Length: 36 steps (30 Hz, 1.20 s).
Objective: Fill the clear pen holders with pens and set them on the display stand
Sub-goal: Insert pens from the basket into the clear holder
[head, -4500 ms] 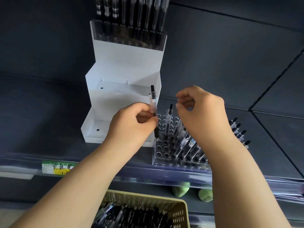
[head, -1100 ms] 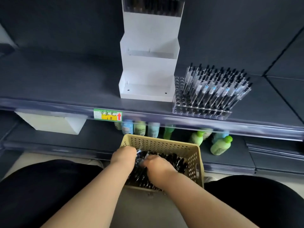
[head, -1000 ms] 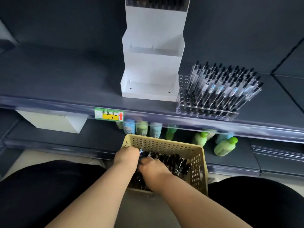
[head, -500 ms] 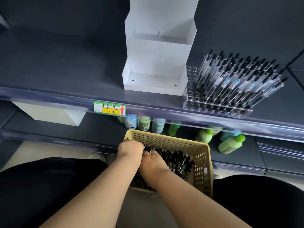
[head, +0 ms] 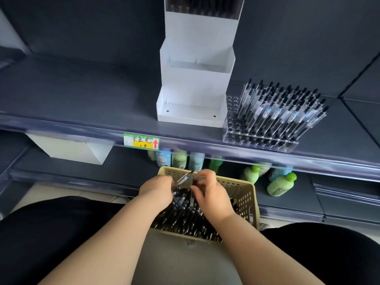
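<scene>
A beige perforated basket (head: 246, 199) full of black-and-clear pens (head: 185, 219) sits between my knees. My left hand (head: 157, 189) grips a pen (head: 184, 177) that sticks up over the basket's far rim. My right hand (head: 209, 192) is curled in the pile, fingers closed on pens. On the shelf above, a clear pen holder (head: 260, 138) stands mostly filled, its left columns of holes empty. Left of it is the white stepped display stand (head: 195, 95), with a filled holder (head: 202, 7) on its top step.
The dark shelf (head: 72, 95) has a clear front rail with a green and yellow price label (head: 141, 141). Below it, several green and blue bottles (head: 280, 185) and a white box (head: 70, 149) stand on the lower shelf. My dark-clothed knees flank the basket.
Both hands left the shelf and went down into the basket. In the last half second they shifted toward the far rim and my left hand raised a pen.
</scene>
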Each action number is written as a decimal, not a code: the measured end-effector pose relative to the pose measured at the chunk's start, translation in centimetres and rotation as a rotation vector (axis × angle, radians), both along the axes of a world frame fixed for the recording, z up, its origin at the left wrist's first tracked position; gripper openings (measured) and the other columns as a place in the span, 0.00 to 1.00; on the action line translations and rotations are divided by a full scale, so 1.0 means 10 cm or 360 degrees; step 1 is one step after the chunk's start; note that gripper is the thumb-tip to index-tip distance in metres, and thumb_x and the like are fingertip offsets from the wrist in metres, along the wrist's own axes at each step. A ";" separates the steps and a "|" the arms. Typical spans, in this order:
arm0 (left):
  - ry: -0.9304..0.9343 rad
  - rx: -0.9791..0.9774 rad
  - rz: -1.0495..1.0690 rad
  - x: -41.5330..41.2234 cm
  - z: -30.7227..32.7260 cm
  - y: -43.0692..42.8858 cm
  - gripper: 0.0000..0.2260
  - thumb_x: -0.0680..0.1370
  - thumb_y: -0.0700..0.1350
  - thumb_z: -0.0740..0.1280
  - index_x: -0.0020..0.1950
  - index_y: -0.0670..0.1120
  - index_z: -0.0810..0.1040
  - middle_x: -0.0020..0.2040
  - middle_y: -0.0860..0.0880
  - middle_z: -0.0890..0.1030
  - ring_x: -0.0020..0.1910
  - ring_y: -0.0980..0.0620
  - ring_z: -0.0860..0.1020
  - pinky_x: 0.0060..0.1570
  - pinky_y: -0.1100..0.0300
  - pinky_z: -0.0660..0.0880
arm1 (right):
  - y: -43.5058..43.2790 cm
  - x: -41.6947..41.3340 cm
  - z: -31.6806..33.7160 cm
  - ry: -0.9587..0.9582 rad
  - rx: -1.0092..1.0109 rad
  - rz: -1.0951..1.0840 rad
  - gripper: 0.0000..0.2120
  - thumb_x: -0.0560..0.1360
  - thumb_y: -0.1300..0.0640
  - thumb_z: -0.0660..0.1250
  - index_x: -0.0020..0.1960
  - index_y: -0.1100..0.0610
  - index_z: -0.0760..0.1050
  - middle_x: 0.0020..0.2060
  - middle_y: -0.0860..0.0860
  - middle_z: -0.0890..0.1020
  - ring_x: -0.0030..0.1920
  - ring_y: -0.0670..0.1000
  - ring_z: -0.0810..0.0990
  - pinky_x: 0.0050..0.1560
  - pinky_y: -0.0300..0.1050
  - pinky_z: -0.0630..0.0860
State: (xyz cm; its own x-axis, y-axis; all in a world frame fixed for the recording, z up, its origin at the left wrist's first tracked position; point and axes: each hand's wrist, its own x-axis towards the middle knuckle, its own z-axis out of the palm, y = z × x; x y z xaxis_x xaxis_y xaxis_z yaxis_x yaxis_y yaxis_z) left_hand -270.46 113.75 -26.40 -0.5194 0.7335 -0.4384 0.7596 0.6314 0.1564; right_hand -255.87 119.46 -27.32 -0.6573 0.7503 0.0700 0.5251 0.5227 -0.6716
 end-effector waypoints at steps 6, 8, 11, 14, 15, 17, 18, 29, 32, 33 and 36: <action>-0.0360 0.0442 0.0113 0.10 0.11 -0.15 0.06 0.76 0.44 0.65 0.53 0.50 0.75 0.51 0.52 0.79 0.49 0.52 0.77 0.50 0.56 0.76 | 0.00 0.10 0.14 0.0315 -0.0682 -0.0466 0.07 0.80 0.59 0.58 0.46 0.48 0.68 0.42 0.51 0.80 0.36 0.49 0.79 0.32 0.33 0.72; -0.0429 0.0535 0.0156 0.15 0.15 -0.18 0.06 0.77 0.43 0.66 0.53 0.49 0.75 0.48 0.54 0.77 0.47 0.54 0.76 0.46 0.61 0.73 | -0.02 0.14 0.14 0.0526 -0.1073 -0.0659 0.11 0.81 0.61 0.54 0.48 0.49 0.72 0.45 0.55 0.81 0.35 0.48 0.78 0.33 0.35 0.72; -0.0517 0.0699 0.0224 0.20 0.18 -0.20 0.06 0.76 0.42 0.67 0.52 0.49 0.76 0.48 0.53 0.79 0.46 0.55 0.77 0.46 0.63 0.72 | -0.04 0.17 0.20 0.1053 -0.1715 -0.0733 0.13 0.78 0.70 0.56 0.54 0.57 0.74 0.44 0.56 0.80 0.38 0.50 0.77 0.39 0.42 0.74; -0.0577 0.0833 0.0236 0.26 0.23 -0.20 0.06 0.76 0.41 0.67 0.52 0.48 0.76 0.47 0.54 0.80 0.44 0.58 0.77 0.43 0.70 0.69 | -0.08 0.16 0.27 0.1211 -0.1840 -0.0571 0.09 0.76 0.69 0.62 0.55 0.61 0.73 0.41 0.55 0.78 0.37 0.49 0.76 0.38 0.41 0.73; -0.0585 0.0883 0.0237 0.28 0.25 -0.19 0.06 0.75 0.40 0.67 0.51 0.49 0.76 0.47 0.54 0.80 0.43 0.59 0.77 0.41 0.73 0.68 | -0.09 0.15 0.30 0.1133 -0.1741 -0.0508 0.08 0.76 0.66 0.63 0.55 0.61 0.73 0.40 0.54 0.79 0.36 0.48 0.77 0.37 0.41 0.73; -0.0604 0.0986 0.0251 0.31 0.32 -0.15 0.08 0.75 0.41 0.68 0.51 0.51 0.76 0.47 0.55 0.79 0.42 0.62 0.77 0.37 0.76 0.67 | -0.10 0.13 0.36 0.0858 -0.1409 -0.0425 0.05 0.78 0.60 0.62 0.51 0.59 0.75 0.36 0.52 0.78 0.33 0.46 0.76 0.35 0.40 0.72; -0.0625 0.1036 0.0257 0.33 0.36 -0.13 0.09 0.75 0.41 0.68 0.53 0.51 0.76 0.47 0.56 0.79 0.43 0.62 0.77 0.37 0.77 0.67 | -0.09 0.12 0.39 0.0720 -0.1238 -0.0411 0.06 0.79 0.56 0.61 0.48 0.58 0.76 0.33 0.51 0.77 0.32 0.46 0.75 0.35 0.40 0.72; -0.0755 0.1470 0.0140 0.33 1.17 0.38 0.07 0.75 0.44 0.69 0.51 0.53 0.76 0.45 0.60 0.80 0.45 0.64 0.77 0.41 0.73 0.71 | 0.49 0.07 1.59 0.0713 -0.0211 -0.0375 0.10 0.75 0.60 0.66 0.50 0.49 0.67 0.40 0.50 0.81 0.39 0.51 0.82 0.41 0.50 0.80; -0.0758 0.1542 0.0102 0.25 1.36 0.60 0.08 0.75 0.44 0.69 0.51 0.54 0.76 0.45 0.60 0.80 0.42 0.66 0.77 0.36 0.75 0.71 | 0.69 0.08 1.96 0.0792 -0.0070 -0.0355 0.06 0.78 0.57 0.60 0.47 0.47 0.66 0.39 0.50 0.83 0.35 0.50 0.82 0.32 0.47 0.75; -0.0759 0.1574 0.0098 0.22 1.40 0.70 0.08 0.75 0.44 0.69 0.51 0.54 0.77 0.44 0.60 0.80 0.42 0.65 0.77 0.38 0.74 0.72 | 0.78 0.07 2.07 0.0788 -0.0006 -0.0366 0.05 0.79 0.55 0.59 0.45 0.47 0.66 0.39 0.49 0.82 0.33 0.48 0.81 0.31 0.46 0.74; -0.0769 0.1653 0.0074 0.16 1.49 0.95 0.08 0.74 0.43 0.69 0.52 0.52 0.78 0.45 0.58 0.81 0.43 0.61 0.79 0.44 0.68 0.74 | 1.01 0.09 2.24 0.0695 0.0252 -0.0442 0.09 0.79 0.50 0.59 0.43 0.53 0.71 0.35 0.52 0.81 0.33 0.52 0.78 0.36 0.51 0.76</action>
State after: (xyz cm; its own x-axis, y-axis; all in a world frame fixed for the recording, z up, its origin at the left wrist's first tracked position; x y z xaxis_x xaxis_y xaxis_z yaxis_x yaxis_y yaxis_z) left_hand -268.84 123.22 -11.51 -0.4975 0.8425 0.2067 0.4576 0.0524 0.8876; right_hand -254.99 129.56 -4.93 -0.3200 0.8500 0.4185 0.3476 0.5163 -0.7827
